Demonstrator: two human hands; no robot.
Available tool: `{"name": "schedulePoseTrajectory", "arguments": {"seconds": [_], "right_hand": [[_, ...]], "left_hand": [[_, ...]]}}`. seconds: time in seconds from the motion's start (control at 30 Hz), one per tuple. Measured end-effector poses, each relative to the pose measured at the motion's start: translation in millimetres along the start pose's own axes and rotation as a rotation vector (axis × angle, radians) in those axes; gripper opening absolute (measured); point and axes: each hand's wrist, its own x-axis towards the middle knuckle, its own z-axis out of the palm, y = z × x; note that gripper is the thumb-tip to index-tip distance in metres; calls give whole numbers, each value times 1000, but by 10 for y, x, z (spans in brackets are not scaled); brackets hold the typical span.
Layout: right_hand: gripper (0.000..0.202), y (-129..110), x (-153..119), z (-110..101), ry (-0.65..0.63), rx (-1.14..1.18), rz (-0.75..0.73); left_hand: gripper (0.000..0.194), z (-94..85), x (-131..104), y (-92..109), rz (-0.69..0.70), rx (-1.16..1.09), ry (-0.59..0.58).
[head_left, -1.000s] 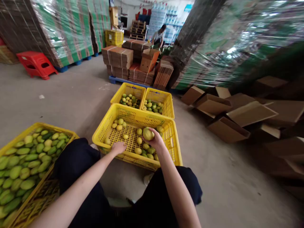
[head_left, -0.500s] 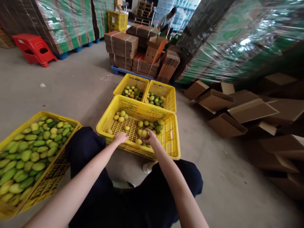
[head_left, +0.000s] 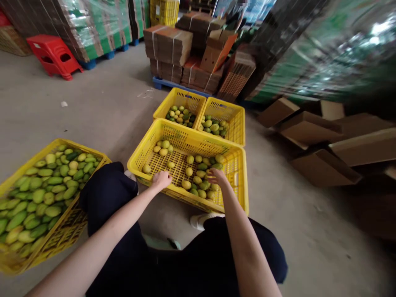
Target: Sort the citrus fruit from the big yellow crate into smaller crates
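we hold our right hand (head_left: 216,177) over the right part of the wide yellow crate (head_left: 246,175), its fingers partly spread and loosely bent, with no fruit that we can see in its grasp. it hovers just above or against the right-hand fruit (head_left: 198,180), and we cannot tell whether the fingertips touch any. our left hand (head_left: 162,180) is at the near rim of the same crate, fingers curled in; we cannot tell whether it grips the rim or holds anything.

the right-hand fruit, yellow and green, lies loosely gathered on the slotted floor of the wide yellow crate. a small yellow cluster (head_left: 163,152) sits toward the far left corner, and two single fruits (head_left: 170,165) lie apart, nearer our left hand.

beyond the far wall stand two more crates (head_left: 238,123) side by side, each with yellow and green fruit inside. to our left, by our knee, a full crate (head_left: 83,145) is heaped with mostly green fruit. farther off we see a red stool (head_left: 52,53), strapped cardboard stacks (head_left: 167,45) on a blue pallet (head_left: 185,88), and, on our right, open cardboard boxes (head_left: 324,165) tumbled together on the floor.
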Motion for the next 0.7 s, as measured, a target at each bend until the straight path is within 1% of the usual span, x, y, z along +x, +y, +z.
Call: {"name": "schedulePoseTrajectory", "arguments": {"seconds": [0.03,0.1,0.17,0.23,0.3,0.37,0.47,0.53,0.63,0.7], "right_hand": [[18,150,71,126,-18,-70,38],[22,333,240,369,-73,-190,81],[25,379,442,614,-141,-282,90],[26,330,661,887,-206,-356,70],[27,219,878,1200,-255,-415,27],[34,63,1078,1546,-286,-455,-26],[51,-217,1347,2070,-294,-486,-106],[65,-407,1514,2378,-284,-498,-145],[81,-646,1743,2725,-270,-509,-188],[89,-757,1865,2861,-260,-506,-209]], "left_hand": [[35,6,6,13,-23,-10,12],[33,13,16,38,-54,-24,26],[31,15,21,60,-60,-35,38],[29,16,21,82,-65,-48,47],[27,18,25,109,-93,-53,36],[26,29,34,142,-120,-38,10],[26,61,57,188,-147,-27,-22],[26,88,70,208,-166,-31,-64],[27,118,85,215,-164,-28,-154],[28,128,94,214,-154,-34,-194]]}}
